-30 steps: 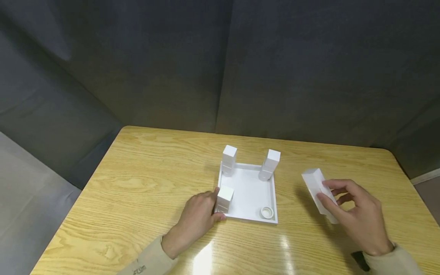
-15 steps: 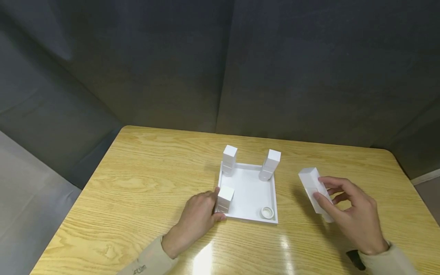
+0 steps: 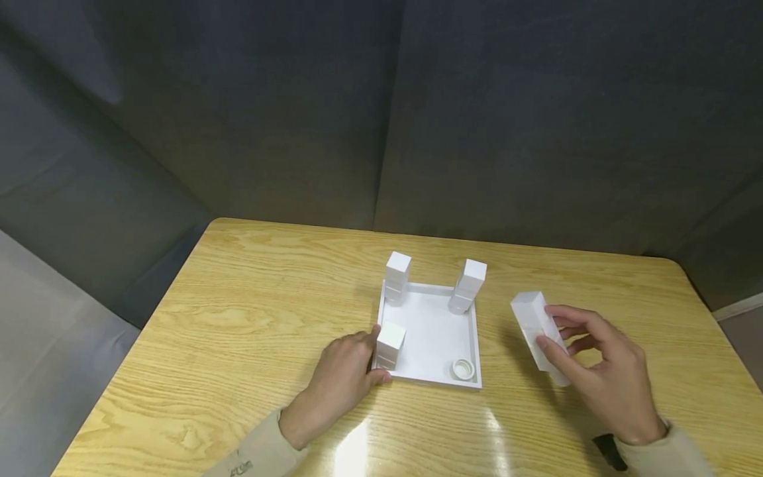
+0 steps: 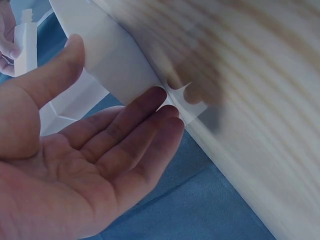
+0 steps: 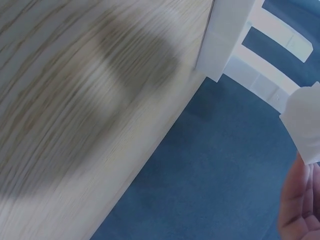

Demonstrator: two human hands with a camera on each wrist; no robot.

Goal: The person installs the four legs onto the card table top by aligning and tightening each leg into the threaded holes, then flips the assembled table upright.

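Observation:
A shallow white square tray (image 3: 432, 331) lies on the wooden table. White square legs stand upright at its back left (image 3: 397, 271), back right (image 3: 469, 281) and front left (image 3: 391, 344) corners. A round white threaded socket (image 3: 462, 369) sits at the front right corner. My left hand (image 3: 340, 371) holds the tray's front left corner, thumb at the front edge and fingers along the left side. Right of the tray, my right hand (image 3: 608, 371) pinches another white leg (image 3: 536, 331), tilted above the table. The left wrist view shows a threaded stub (image 4: 27, 16) on this leg's end.
The wooden table (image 3: 250, 318) extends around the tray, its back edge close to a dark curtain (image 3: 381, 119). Light glares off the wood in front of the tray. A dark band (image 3: 609, 452) shows at my right sleeve.
My right hand has moved a little left toward the tray, carrying the leg with it. The tray, the standing legs and my left hand have stayed in place.

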